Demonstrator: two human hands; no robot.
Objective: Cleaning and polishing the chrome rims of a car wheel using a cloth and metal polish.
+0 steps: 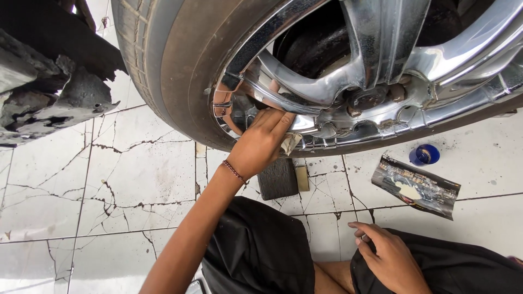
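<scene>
Right hand rests open on knee; left hand presses cloth flat against chrome rim, sponge block beneath on cracked floor.

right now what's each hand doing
Left hand: pressing a cloth against the chrome rim.
Right hand: open, empty, resting on the knee.

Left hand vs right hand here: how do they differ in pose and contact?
The left hand is stretched up, pressing a pale cloth against the chrome rim; the right hand lies low on the dark shorts. Left fingers are extended flat; right fingers are loosely curled. The left wrist wears a braided bracelet; the right shows none. Both are bare.
</scene>
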